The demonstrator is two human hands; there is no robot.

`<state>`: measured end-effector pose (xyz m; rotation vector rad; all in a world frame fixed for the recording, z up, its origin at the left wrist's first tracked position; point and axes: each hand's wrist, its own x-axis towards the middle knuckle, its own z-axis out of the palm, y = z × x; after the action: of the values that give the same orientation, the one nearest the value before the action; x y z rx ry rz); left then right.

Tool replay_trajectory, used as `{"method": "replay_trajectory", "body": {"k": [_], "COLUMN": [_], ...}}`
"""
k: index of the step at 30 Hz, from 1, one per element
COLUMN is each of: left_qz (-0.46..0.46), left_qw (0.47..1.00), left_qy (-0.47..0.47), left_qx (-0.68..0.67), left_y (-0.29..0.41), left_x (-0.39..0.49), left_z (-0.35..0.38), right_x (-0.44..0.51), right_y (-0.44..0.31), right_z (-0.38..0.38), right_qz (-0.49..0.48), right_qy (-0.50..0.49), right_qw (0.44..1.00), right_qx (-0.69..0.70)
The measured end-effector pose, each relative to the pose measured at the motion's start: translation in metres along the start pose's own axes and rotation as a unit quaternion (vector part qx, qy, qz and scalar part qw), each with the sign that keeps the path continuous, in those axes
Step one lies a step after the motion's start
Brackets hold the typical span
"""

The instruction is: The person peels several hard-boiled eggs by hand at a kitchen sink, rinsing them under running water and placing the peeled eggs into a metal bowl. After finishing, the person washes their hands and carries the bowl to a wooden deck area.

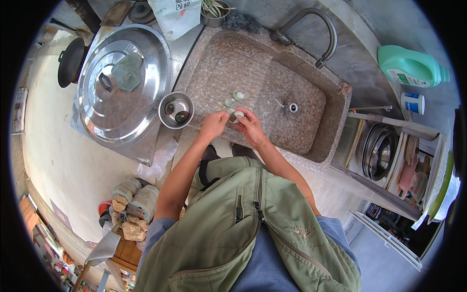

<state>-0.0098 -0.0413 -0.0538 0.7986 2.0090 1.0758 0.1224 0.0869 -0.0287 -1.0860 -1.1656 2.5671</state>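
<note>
My right hand (pixel 252 128) holds a partly peeled egg (pixel 236 116) with pale green shell; a dark brown inside shows where shell is off, which looks like a preserved egg. Close against its left side is my left hand (pixel 214 125), fingers curled together; whether they pinch a bit of shell is hidden. Just beyond, pieces of eggshell (pixel 238 95) lie on the flat ledge of the speckled stone sink (pixel 226 62). To the left of my left hand stands a small stainless steel bowl (pixel 167 120) with two dark peeled eggs (pixel 181 116) in it.
A large steel lid (pixel 146 113) with a crumpled plastic bag (pixel 127 71) covers the stove at left. A curved faucet (pixel 328 27) rises behind the basin, near the drain (pixel 293 107). At right are a green detergent bottle (pixel 408 65) and a rack of metal basins (pixel 381 153).
</note>
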Motion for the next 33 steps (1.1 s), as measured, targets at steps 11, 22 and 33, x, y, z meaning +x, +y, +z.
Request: {"method": "replay_trajectory", "body": {"k": [11,22,33], "left_qz": [0.084,0.071,0.052], "left_qw": [0.99,0.989,0.993], "left_qy": [0.095,0.091,0.072], "left_qx": [0.055,0.098,0.08], "left_y": [0.017,0.016,0.02], "left_x": [-0.015,-0.019,-0.017], "left_z": [0.007,0.006,0.001], "right_x": [-0.005,-0.006,-0.01], "right_y": [0.003,0.008,0.005], "right_z": [0.008,0.015,0.011], "right_qz": [-0.016,-0.007,0.003], "right_qy": [0.026,0.05,0.04], "right_qw": [0.998,0.996,0.997], "right_qx": [-0.06,-0.078,-0.071]}}
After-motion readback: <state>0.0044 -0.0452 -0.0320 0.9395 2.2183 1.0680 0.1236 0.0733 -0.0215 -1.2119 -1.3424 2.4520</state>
